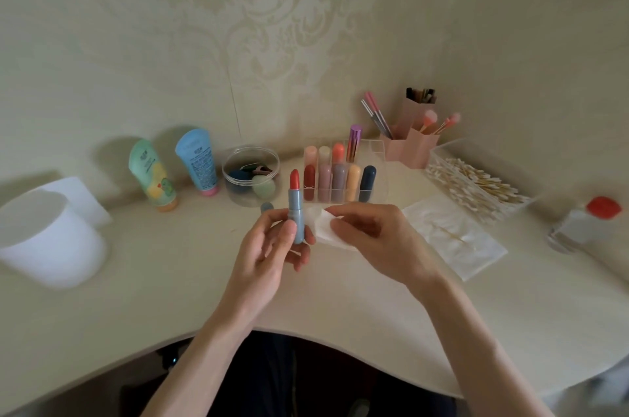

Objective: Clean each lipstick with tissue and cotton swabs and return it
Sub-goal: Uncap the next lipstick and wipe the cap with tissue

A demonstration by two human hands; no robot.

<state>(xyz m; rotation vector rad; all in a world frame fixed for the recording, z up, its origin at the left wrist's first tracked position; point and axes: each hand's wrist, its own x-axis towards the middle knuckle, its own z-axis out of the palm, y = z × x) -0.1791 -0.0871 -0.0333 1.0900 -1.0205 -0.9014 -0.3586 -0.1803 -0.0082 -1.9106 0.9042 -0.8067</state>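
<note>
My left hand (269, 248) grips an uncapped lipstick (295, 202) upright by its blue tube, its red-orange bullet pointing up. Its blue cap (267, 206) stands on the table just behind that hand. My right hand (374, 238) pinches a folded white tissue (323, 226) right beside the tube. A clear organizer (377, 178) behind my hands holds several capped lipsticks (340, 175) in two rows. A clear box of cotton swabs (473, 185) sits at the right. A used swab lies on a flat tissue (456, 236) next to my right hand.
Two squeeze tubes (177, 171) and a round clear tub of sponges (252, 175) stand at the back left. White cylinders (47, 239) sit far left. Pink brush holders (413, 137) stand behind the organizer. A red-capped bottle (589, 222) is far right. The table's curved front edge (306, 338) lies near me.
</note>
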